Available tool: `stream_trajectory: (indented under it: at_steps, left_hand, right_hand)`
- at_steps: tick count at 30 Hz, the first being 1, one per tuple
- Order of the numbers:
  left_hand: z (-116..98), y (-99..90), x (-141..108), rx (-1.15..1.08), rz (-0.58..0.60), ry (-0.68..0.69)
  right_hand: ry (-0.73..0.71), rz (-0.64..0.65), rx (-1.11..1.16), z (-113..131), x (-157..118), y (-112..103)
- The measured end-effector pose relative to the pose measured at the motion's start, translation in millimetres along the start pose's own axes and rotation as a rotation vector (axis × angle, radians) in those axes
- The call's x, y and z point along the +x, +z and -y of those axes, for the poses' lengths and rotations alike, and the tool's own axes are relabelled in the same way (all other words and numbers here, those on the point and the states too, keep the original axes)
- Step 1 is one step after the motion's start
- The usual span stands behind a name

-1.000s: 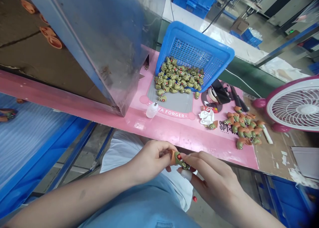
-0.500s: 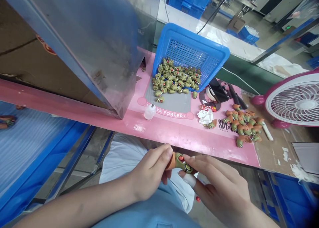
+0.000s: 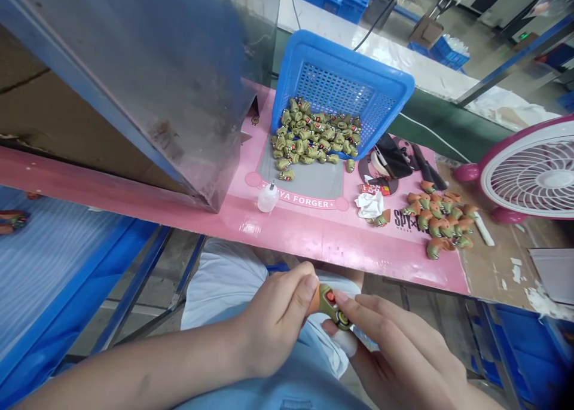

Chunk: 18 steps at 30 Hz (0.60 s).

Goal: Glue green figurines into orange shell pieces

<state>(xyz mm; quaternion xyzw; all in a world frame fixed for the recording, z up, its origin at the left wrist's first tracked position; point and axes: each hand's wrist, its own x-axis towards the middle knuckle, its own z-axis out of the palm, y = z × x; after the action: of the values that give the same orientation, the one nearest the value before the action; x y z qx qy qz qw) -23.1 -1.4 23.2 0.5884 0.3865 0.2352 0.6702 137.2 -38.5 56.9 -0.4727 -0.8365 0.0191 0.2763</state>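
Above my lap, my left hand (image 3: 280, 317) is closed round the orange end of a small orange and olive-green figurine part (image 3: 330, 305). The green end has a red spot and a round yellow detail. My right hand (image 3: 399, 344) grips that green end between thumb and fingers, with a white wrap on the thumb. On the pink mat (image 3: 269, 230) lie several similar orange-and-green parts (image 3: 442, 216) at the right. A tilted blue basket (image 3: 343, 69) holds many loose green parts (image 3: 309, 138), some spilling onto the mat.
A small clear bottle with a thin tip (image 3: 268, 198) stands near the table edge. A crumpled white tissue (image 3: 370, 205) and a dark phone (image 3: 393, 159) lie beside the basket. A pink-and-white fan (image 3: 533, 171) stands at right; a metal panel (image 3: 179, 87) rises at left.
Both hands and the held part have shifted slightly lower in the view. The part is turned a little, its green end angled more downward; the grips stay the same.
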Motion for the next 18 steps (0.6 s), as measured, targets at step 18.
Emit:
stream_trajectory:
  at_steps: [18]
  left_hand:
    - [-1.8,0.7,0.1,0.025,0.054,0.063]
  right_hand:
    - [0.009,0.023,-0.074,8.0,3.6,-8.6]
